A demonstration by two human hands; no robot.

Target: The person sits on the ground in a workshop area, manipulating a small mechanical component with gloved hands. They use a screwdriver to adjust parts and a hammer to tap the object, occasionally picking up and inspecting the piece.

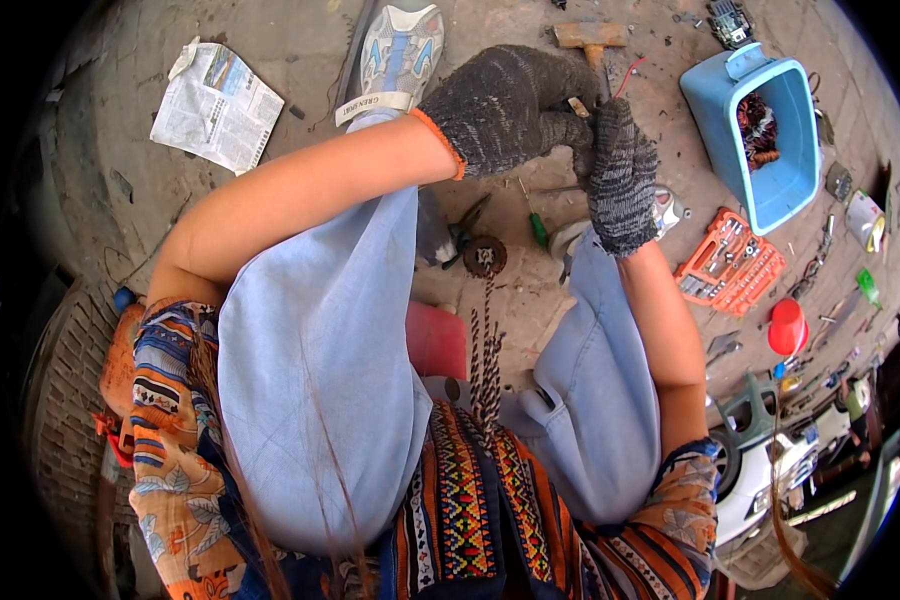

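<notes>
Both my hands wear dark grey knitted gloves and meet in front of my knees. My left hand [510,112] is closed, its fingers bent toward the right hand. A small tan-and-metal piece [578,106] shows at its fingertips; its kind is unclear. Closed and upright beside it is my right hand [622,180], with a dark narrow piece [602,88] at its fingertips that I cannot identify. A thin red wire [631,76] sticks up just above those fingers. Beyond the hands lies a hammer [590,37] with a rusty head, its handle pointing toward them.
A green-handled screwdriver [538,229] and a round metal part [485,256] lie between my feet. At right stand a blue bin [715,130] with reddish wire coils inside, an orange socket set [730,262] and a red cup [787,328]. A newspaper [216,108] lies left.
</notes>
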